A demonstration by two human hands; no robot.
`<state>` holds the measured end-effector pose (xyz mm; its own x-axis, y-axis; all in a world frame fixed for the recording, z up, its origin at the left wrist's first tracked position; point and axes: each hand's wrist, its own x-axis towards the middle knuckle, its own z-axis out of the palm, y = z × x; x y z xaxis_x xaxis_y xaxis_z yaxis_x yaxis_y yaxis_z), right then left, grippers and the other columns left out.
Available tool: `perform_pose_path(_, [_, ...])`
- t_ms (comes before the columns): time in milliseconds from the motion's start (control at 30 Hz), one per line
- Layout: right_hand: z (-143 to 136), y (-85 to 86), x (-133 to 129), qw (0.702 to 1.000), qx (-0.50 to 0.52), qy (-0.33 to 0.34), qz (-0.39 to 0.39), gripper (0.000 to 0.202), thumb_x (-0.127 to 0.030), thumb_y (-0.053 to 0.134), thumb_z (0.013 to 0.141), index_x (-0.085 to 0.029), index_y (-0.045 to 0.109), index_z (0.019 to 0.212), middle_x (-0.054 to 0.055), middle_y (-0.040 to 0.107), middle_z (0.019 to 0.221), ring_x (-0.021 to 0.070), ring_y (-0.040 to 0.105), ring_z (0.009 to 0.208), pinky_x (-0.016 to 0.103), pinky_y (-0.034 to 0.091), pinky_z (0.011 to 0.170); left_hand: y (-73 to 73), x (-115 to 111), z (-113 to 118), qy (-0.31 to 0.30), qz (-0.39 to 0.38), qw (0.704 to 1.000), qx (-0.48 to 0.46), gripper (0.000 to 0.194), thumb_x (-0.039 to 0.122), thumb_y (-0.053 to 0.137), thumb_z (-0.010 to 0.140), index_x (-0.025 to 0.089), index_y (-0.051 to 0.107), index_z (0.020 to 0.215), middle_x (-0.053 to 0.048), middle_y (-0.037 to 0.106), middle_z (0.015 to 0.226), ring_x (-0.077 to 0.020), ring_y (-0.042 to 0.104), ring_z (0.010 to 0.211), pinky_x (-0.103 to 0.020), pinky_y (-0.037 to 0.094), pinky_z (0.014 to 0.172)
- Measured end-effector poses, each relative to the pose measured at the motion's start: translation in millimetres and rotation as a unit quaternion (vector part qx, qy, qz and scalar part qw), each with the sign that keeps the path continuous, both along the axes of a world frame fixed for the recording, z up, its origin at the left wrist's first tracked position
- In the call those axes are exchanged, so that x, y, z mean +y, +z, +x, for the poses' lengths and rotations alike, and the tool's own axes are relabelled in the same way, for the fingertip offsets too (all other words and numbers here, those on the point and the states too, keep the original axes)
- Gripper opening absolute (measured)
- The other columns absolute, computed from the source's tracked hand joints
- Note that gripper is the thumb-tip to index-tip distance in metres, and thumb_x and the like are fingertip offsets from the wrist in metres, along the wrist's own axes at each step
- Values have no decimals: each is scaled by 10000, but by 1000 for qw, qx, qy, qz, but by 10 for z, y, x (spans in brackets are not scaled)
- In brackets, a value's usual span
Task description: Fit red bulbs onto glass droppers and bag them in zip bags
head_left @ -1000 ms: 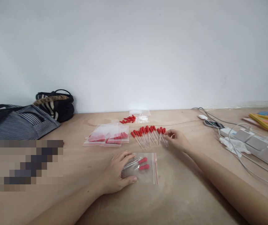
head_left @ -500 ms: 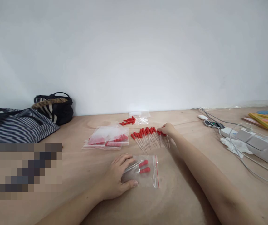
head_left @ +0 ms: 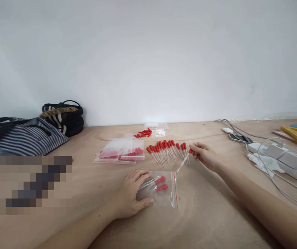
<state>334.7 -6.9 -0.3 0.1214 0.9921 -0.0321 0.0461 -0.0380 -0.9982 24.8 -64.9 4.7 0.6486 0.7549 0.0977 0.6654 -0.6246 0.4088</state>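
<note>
A clear zip bag (head_left: pixel 166 197) with a red strip along its right edge lies flat in front of me. Inside it are droppers with red bulbs (head_left: pixel 161 187). My left hand (head_left: pixel 135 193) rests over the bag's left end, thumb and fingers spread apart. Pinched by its red bulb, a glass dropper (head_left: pixel 182 164) slants down to the left from my right hand (head_left: pixel 202 154). Its tip is just above the bag's upper right corner. Beside it, a row of droppers (head_left: pixel 164 148) lies on the table, bulbs pointing away from me.
Filled zip bags (head_left: pixel 119 152) are stacked left of the row. Loose red bulbs (head_left: pixel 144 132) and a clear packet (head_left: pixel 160 130) lie near the wall. A power strip (head_left: pixel 285 155) with cables is at right; a striped bag (head_left: pixel 29 138) and black bag (head_left: pixel 70 119) at left.
My right hand has lifted a dropper from the right end of the row and drawn it right and towards me. The left hand stays on the bag.
</note>
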Motion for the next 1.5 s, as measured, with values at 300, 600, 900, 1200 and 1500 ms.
perform_pose_path(300, [-192, -227, -366, 991, 117, 23, -60, 366, -455, 727, 578, -174, 508, 665, -45, 508, 529, 45, 426, 423, 165, 344, 372, 0, 6, 4, 10, -12, 1000, 0, 568, 468, 576, 723, 229, 430, 1218, -97, 422, 1310, -307, 378, 1192, -488, 323, 971])
perform_pose_path(600, [-304, -144, -580, 966, 4, 253, -61, 351, -377, 776, 515, -162, 569, 698, -46, 542, 531, 50, 438, 448, 172, 321, 412, -7, 11, 8, 17, -13, 1000, 3, 571, 478, 565, 726, 210, 438, 1213, -110, 419, 1313, -315, 379, 1197, -492, 323, 970])
perform_pose_path(900, [-307, -146, -608, 963, -85, 253, 43, 256, -393, 731, 588, -169, 625, 651, -57, 444, 483, 51, 323, 448, 197, 237, 425, -3, 10, 16, 20, -10, 1000, 7, 550, 465, 572, 725, 235, 438, 1206, -93, 418, 1315, -309, 376, 1198, -485, 324, 968])
perform_pose_path(1200, [407, -81, -334, 971, -138, 195, 32, 298, -419, 735, 542, -170, 619, 658, -26, 528, 557, 81, 411, 501, 213, 311, 478, -44, 24, -17, 23, -4, 1000, -4, 547, 481, 556, 736, 251, 431, 1216, -86, 420, 1308, -304, 395, 1177, -481, 332, 958])
perform_pose_path(1500, [426, -155, -273, 976, -117, 183, 32, 314, -417, 736, 549, -157, 618, 680, -20, 554, 587, 84, 442, 529, 218, 321, 506, -97, 51, -38, 20, 6, 1000, -7, 558, 513, 537, 740, 258, 424, 1223, -85, 418, 1307, -309, 400, 1173, -477, 344, 949])
